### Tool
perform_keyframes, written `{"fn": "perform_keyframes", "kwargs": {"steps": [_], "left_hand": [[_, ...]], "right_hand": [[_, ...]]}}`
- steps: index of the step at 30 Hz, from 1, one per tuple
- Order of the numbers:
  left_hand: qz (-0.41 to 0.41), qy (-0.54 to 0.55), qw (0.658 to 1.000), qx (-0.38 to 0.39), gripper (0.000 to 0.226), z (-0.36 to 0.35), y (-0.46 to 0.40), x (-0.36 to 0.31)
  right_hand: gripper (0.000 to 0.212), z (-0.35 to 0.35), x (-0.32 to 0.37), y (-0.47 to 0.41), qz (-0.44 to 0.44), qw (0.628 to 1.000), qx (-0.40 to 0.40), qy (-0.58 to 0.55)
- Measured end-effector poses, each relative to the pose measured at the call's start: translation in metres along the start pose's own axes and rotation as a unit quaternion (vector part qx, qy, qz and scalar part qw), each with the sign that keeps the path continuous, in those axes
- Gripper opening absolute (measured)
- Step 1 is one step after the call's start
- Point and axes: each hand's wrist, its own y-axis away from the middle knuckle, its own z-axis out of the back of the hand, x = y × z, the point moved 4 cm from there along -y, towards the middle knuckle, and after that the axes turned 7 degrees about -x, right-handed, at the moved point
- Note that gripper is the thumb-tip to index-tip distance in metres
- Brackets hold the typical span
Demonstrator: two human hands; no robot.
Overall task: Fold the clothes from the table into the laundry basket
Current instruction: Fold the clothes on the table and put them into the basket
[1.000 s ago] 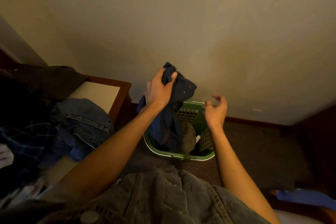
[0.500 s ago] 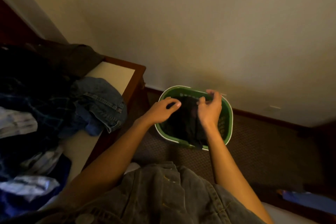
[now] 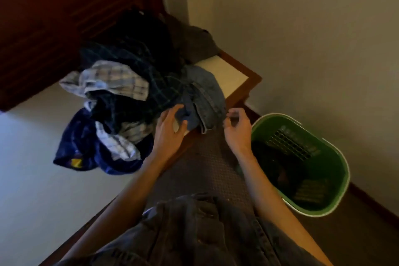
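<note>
Reaching for blue jeans at worktop edge: left hand grip curls onto denim's near fold, right hand just beside hem, fingers loosely curled, empty. Green laundry basket on floor, right of both.

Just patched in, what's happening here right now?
A person is working through a pile of clothes on the table. Their left hand grips the edge of the blue jeans at the near side of the pile, while the right hand hovers beside the jeans with fingers loosely curled, holding nothing. The green laundry basket stands on the carpet to the right, with dark clothing already in it.
</note>
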Motion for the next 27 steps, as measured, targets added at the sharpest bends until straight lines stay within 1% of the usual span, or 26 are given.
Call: {"fn": "perform_keyframes", "kwargs": {"steps": [2,3,4,6,8,10,11,13,14,15,17,19,21,22,23,24,25,27], "left_hand": [[0.018,-0.026,0.995,-0.097,0.021,0.041,0.003,0.030],[0.037,-0.047,0.991,-0.123,0.018,0.059,0.004,0.047],[0.063,-0.081,0.986,-0.133,0.023,0.075,0.005,0.068],[0.124,-0.177,0.970,-0.109,0.051,0.101,0.007,0.115],[0.150,-0.253,0.955,-0.034,0.077,0.115,0.015,0.162],[0.144,-0.270,0.951,0.046,0.087,0.117,0.033,0.199],[0.128,-0.253,0.957,0.060,0.090,0.118,0.042,0.213],[0.086,-0.204,0.974,0.044,0.099,0.131,0.056,0.231],[0.079,-0.185,0.979,0.027,0.105,0.141,0.060,0.237],[0.087,-0.173,0.981,0.015,0.111,0.151,0.063,0.246],[0.120,-0.156,0.980,0.003,0.115,0.174,0.069,0.261],[0.122,-0.146,0.982,-0.006,0.107,0.193,0.076,0.277],[0.136,-0.144,0.980,-0.029,0.089,0.213,0.088,0.295],[0.156,-0.140,0.976,-0.055,0.077,0.224,0.094,0.304],[0.183,-0.131,0.970,-0.092,0.065,0.236,0.099,0.311],[0.218,-0.119,0.959,-0.139,0.054,0.249,0.104,0.317],[0.251,-0.106,0.943,-0.192,0.048,0.263,0.107,0.323],[0.311,-0.100,0.905,-0.273,0.044,0.288,0.115,0.328]], "right_hand": [[0.019,-0.033,0.020,0.007,0.017,0.999,0.032,-0.002],[0.020,-0.050,0.031,0.012,0.026,0.999,0.044,0.000],[0.021,-0.068,0.041,0.018,0.036,0.998,0.059,0.006],[0.021,-0.106,0.060,0.033,0.057,0.993,0.098,0.015],[0.018,-0.145,0.075,0.050,0.081,0.985,0.146,0.028],[0.014,-0.184,0.083,0.068,0.104,0.973,0.197,0.057],[0.014,-0.203,0.086,0.078,0.112,0.966,0.223,0.071],[0.016,-0.238,0.092,0.103,0.127,0.953,0.259,0.089],[0.020,-0.255,0.093,0.116,0.143,0.947,0.271,0.099],[0.027,-0.271,0.095,0.129,0.163,0.938,0.284,0.113],[0.051,-0.297,0.098,0.148,0.193,0.921,0.307,0.145],[0.071,-0.309,0.102,0.145,0.196,0.923,0.281,0.176],[0.078,-0.315,0.105,0.126,0.176,0.929,0.251,0.208],[0.078,-0.319,0.105,0.116,0.163,0.924,0.257,0.232],[0.077,-0.324,0.104,0.109,0.164,0.909,0.273,0.271],[0.075,-0.329,0.101,0.105,0.173,0.883,0.293,0.323],[0.073,-0.334,0.098,0.104,0.182,0.852,0.314,0.377],[0.071,-0.341,0.087,0.107,0.180,0.796,0.342,0.466]]}}
